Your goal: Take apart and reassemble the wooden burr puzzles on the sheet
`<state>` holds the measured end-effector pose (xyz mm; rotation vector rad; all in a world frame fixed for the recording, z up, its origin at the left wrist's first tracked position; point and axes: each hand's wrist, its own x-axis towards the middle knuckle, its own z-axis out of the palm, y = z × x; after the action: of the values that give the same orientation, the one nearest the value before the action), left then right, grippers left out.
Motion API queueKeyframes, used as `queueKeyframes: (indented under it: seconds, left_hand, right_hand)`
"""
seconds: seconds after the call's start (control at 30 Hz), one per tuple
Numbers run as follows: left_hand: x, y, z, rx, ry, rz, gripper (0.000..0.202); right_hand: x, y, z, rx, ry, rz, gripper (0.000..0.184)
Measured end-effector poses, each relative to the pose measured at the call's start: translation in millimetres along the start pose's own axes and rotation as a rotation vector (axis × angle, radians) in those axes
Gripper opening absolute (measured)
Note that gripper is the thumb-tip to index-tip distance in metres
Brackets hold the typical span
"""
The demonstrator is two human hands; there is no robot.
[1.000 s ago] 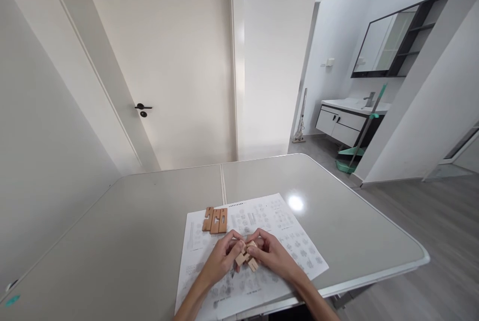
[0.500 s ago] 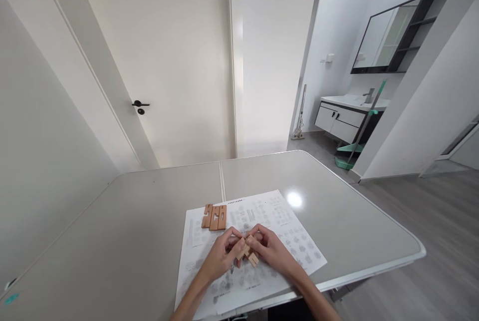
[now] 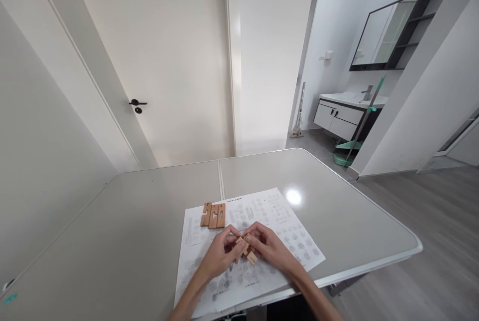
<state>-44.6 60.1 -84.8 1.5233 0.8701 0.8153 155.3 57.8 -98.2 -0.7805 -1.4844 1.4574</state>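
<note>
Both hands grip one small cluster of light wooden puzzle pieces [image 3: 251, 258] just above a printed sheet. My left hand [image 3: 223, 252] pinches it from the left with thumb and fingers. From the right, my right hand [image 3: 267, 245] closes on it, thumb on top. One piece with a dark line on its end sticks out toward me; the fingers hide much of the rest. Beyond my left hand, several darker flat wooden pieces with cut-out notches [image 3: 213, 216] lie side by side on the printed paper sheet [image 3: 299, 241].
The paper lies on a grey table [image 3: 123, 241] with a metal rim and a seam across it. Past the table stands a closed door with a black handle [image 3: 137, 103]. A washbasin cabinet [image 3: 337, 116], a mop [image 3: 300, 111] and a green dustpan [image 3: 342, 160] are at the right.
The view has shifted slightly. My hands stay on the wooden cluster, with only a small change in the fingers and the angle of the pieces. The flat notched pieces have not moved on the paper.
</note>
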Motion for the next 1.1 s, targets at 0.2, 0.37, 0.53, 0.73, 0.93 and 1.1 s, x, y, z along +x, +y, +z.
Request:
queueKeyframes:
  seconds: [0.2,0.37,0.53,0.73,0.93,1.1]
  left_hand:
    - [0.0,-1.7,-1.2,0.013,-0.027,0.001,0.031]
    - [0.0,-3.9,-1.9,0.069,-0.012,0.020,0.029]
    - [0.7,-5.1,-0.5,0.094,0.008,0.008,0.029]
    - [-1.9,0.4,3.2,0.163,0.117,0.040,0.044]
    - [-2.9,4.2,3.7,0.298,0.135,0.000,0.075]
    - [-1.8,3.4,4.2,0.342,0.153,0.034,0.066]
  right_hand:
    - [0.2,0.9,-0.9,-0.002,-0.005,0.019,0.037]
    - [0.6,8.7,-2.0,-0.084,0.047,0.023,0.038]
    - [1.8,10.3,-0.8,-0.100,0.082,0.023,0.041]
    - [4.2,3.6,2.1,0.046,0.098,0.049,0.045]
    - [5.1,0.4,0.4,0.052,0.123,0.081,0.050]
    - [5.7,6.3,-2.6,0.065,0.111,0.074,0.050]
